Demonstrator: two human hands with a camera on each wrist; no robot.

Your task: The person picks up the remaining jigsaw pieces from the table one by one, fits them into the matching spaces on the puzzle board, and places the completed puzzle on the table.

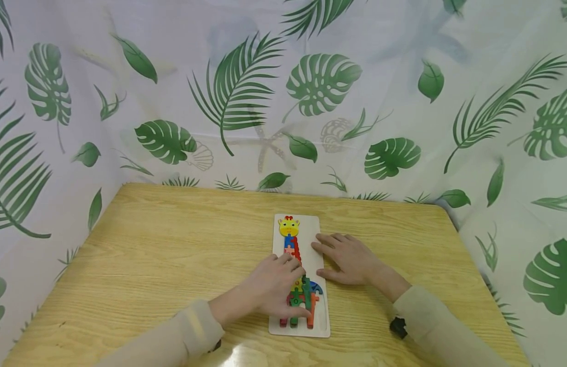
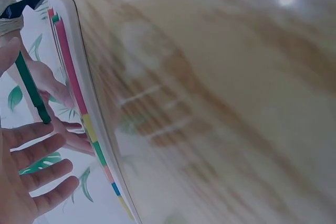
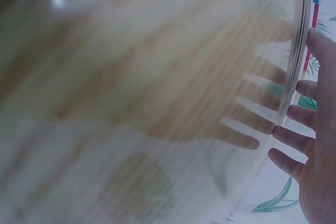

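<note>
A white puzzle board [image 1: 311,229] lies on the table, bearing a giraffe of coloured jigsaw pieces with a yellow head [image 1: 289,227]. Above its lower part, my left hand [image 1: 276,285] pinches a green puzzle piece [image 2: 32,88] between thumb and index finger, the other fingers spread. That hand hides part of the giraffe's middle in the head view. My right hand [image 1: 350,259] rests at the board's right edge with fingers extended, holding nothing. Near the giraffe's legs are a blue piece [image 1: 316,288] and an orange piece [image 1: 312,315].
The wooden table [image 1: 182,239] stretches around the board. Behind and beside it hangs a white curtain [image 1: 247,168] printed with green leaves. A dark band [image 1: 397,327] sits at the right sleeve.
</note>
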